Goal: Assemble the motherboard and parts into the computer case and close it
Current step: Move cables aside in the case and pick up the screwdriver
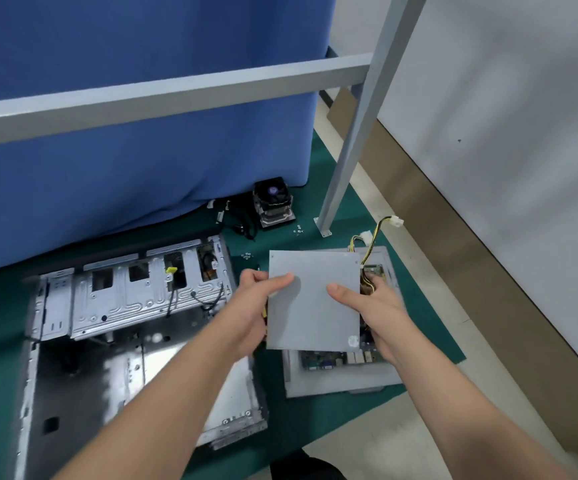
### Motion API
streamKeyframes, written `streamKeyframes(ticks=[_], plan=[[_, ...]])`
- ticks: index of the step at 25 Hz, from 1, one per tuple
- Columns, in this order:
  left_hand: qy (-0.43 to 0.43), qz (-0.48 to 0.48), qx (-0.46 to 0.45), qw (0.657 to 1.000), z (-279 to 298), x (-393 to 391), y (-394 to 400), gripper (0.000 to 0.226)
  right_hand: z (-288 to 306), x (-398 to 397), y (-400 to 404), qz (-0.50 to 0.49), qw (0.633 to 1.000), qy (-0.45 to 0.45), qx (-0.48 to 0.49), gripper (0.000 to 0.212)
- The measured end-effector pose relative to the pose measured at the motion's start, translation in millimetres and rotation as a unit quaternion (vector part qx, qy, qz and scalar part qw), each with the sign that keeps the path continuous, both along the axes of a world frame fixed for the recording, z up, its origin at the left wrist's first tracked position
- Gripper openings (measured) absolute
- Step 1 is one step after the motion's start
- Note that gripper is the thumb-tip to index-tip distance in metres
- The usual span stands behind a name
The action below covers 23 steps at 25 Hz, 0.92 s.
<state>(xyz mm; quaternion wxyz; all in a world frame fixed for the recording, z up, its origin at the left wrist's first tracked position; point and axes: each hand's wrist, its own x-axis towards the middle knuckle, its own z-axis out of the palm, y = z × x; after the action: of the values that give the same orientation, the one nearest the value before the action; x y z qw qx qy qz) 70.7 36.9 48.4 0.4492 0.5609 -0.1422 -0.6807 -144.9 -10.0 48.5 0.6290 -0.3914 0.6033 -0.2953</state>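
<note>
Covering the bench (318,414) is a green mat, a blue curtain (142,150) hanging beyond the hands. Left hand (256,306) and right hand (374,306) grasp a grey power supply (313,299) above the motherboard (329,360); left of them lies the open computer case (124,341). Farther off stands a cooler fan (273,202).

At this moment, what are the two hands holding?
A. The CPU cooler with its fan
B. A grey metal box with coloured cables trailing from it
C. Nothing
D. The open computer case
B: the left hand and right hand grip opposite sides of the grey metal box, its yellow and black cables trailing behind it.
</note>
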Motion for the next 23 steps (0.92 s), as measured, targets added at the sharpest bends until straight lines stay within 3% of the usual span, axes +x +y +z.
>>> streamKeyframes(ticks=[3,7,9,14,18,23], plan=[[-0.055,-0.016,-0.007,0.998,24,67,28,0.075,10,52,26,0.038,0.998,-0.052,-0.017,0.088],[-0.080,-0.057,-0.032,0.995,41,158,78,0.094,21,129,56,0.099,0.993,-0.057,-0.031,0.094],[-0.085,-0.079,-0.040,0.992,44,193,104,0.090,25,165,68,0.145,0.988,-0.017,-0.047,0.091],[-0.119,-0.016,-0.028,0.992,23,240,161,0.097,18,228,98,0.280,0.949,0.117,-0.089,0.086],[-0.137,0.045,-0.028,0.989,-11,243,190,0.099,3,247,110,0.344,0.917,0.172,-0.108,0.062],[-0.238,0.056,-0.034,0.969,-50,230,206,0.096,-16,245,113,0.396,0.880,0.241,-0.104,0.074]])
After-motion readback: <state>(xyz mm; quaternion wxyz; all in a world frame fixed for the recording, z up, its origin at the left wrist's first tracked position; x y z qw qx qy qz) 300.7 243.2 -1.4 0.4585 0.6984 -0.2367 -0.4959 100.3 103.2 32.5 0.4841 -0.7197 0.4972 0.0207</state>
